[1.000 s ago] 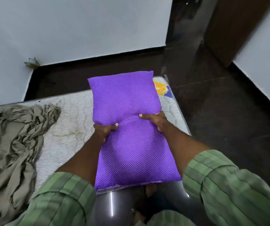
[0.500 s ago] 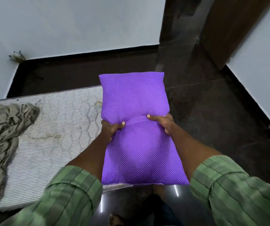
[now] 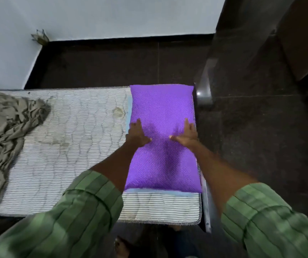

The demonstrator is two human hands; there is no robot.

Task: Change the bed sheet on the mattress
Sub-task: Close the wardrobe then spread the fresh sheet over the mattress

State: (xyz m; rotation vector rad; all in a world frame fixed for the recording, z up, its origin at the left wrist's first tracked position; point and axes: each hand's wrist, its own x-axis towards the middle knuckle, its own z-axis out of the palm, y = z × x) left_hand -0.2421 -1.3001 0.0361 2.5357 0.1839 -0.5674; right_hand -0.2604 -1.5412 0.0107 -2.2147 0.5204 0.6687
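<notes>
Pressing flat, both the left hand (image 3: 138, 134) and right hand (image 3: 186, 134) rest with straight fingers on the purple pillow (image 3: 162, 140), gripping nothing, probably settling it at the mattress's (image 3: 71, 146) right end. A crumpled grey sheet (image 3: 4, 127) lies at the left end, off the bare middle.

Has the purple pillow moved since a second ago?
Yes. The purple pillow was held up, overhanging the mattress's near edge; now it lies flat at the right end.

A home bedroom — bare mattress (image 3: 71, 146), pillow (image 3: 162, 146), crumpled sheet (image 3: 6, 127).
</notes>
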